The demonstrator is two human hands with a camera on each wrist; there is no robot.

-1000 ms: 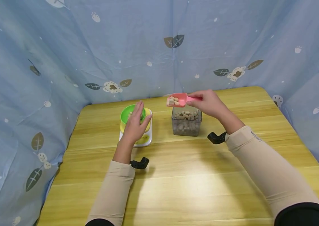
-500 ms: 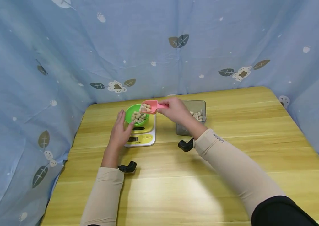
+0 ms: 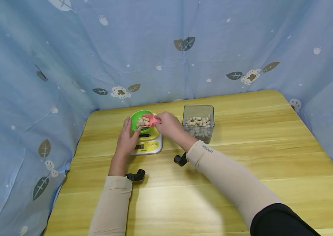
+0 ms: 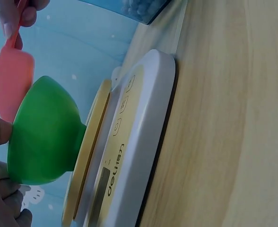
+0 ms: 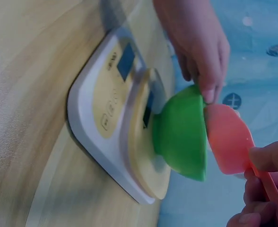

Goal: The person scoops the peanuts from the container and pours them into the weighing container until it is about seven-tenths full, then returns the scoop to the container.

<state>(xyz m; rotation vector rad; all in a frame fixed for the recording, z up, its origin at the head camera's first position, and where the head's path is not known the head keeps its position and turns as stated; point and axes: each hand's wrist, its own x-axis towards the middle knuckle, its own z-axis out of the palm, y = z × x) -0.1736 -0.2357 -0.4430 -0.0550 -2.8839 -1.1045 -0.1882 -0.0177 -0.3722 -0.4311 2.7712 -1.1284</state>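
In the head view a pink scoop [image 3: 153, 120] with peanuts [image 3: 143, 121] in it overlaps the green bowl [image 3: 137, 114]. My right hand [image 3: 168, 125] grips the scoop's handle, thumb on top in the right wrist view. Left of the bowl is my left hand [image 3: 126, 141], its fingers fairly straight along the side and its thumb at the near rim. The bowl stands on the round yellow plate of a white and yellow kitchen scale [image 5: 99, 118]. Both wrist views show the scoop tilted, right at the bowl's rim.
A clear grey square container [image 3: 198, 113] holding peanuts stands right of the scale on the wooden table [image 3: 258, 147]. Behind the table hangs a blue patterned curtain [image 3: 154, 42]. Black cameras sit on both wrists.
My right hand has carried the loaded scoop left from above the container to the bowl and lowered it. My left hand has shifted from over the bowl to its left side.
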